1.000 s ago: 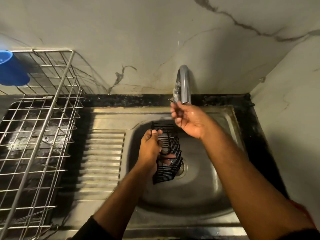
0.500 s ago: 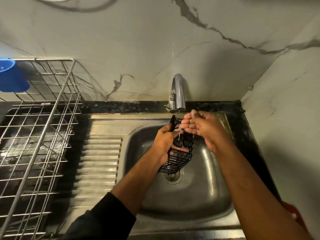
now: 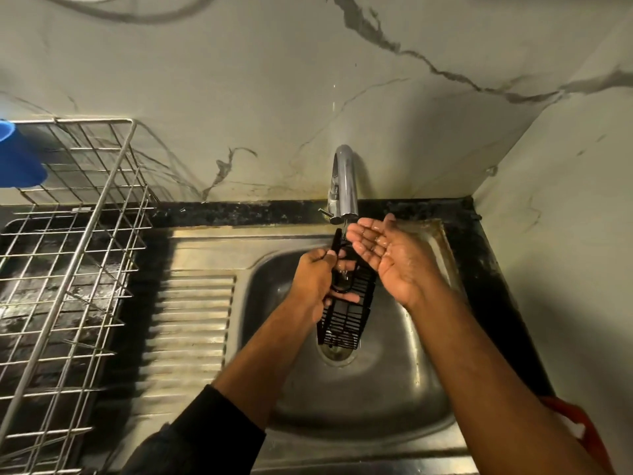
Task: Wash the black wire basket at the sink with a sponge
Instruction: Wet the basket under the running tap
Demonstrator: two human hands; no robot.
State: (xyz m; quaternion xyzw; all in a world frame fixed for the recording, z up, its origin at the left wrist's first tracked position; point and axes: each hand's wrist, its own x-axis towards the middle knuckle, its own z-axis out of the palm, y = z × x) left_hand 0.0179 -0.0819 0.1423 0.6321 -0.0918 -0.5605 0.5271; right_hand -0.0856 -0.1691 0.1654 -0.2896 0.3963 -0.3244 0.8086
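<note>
a: where's the black wire basket [image 3: 346, 310]?

b: over the bowl of the steel sink [image 3: 394, 399], held on a slant, its top end just under the tap [image 3: 343, 186] and its low end above the drain [image 3: 335, 353].

a: who's got it?

b: the left hand [image 3: 313, 279]. its fingers are curled round the basket's left edge, and a fingertip shows through the wires on the inner side.

a: and the right hand [image 3: 387, 258]?

b: palm up and cupped just below the spout, fingers loosely spread and wet, holding nothing. it lies just beside the basket's upper end; i can't quite tell if they touch.

a: water running?

b: there looks to be a thin trickle from the spout, but it's hard to be sure.

a: anything else about?

b: a metal dish rack [image 3: 68, 269] on the dark surface [image 3: 239, 214] to the left, a blue cup [image 3: 17, 159] on its far corner, and something red [image 3: 579, 426] by the right forearm.
</note>
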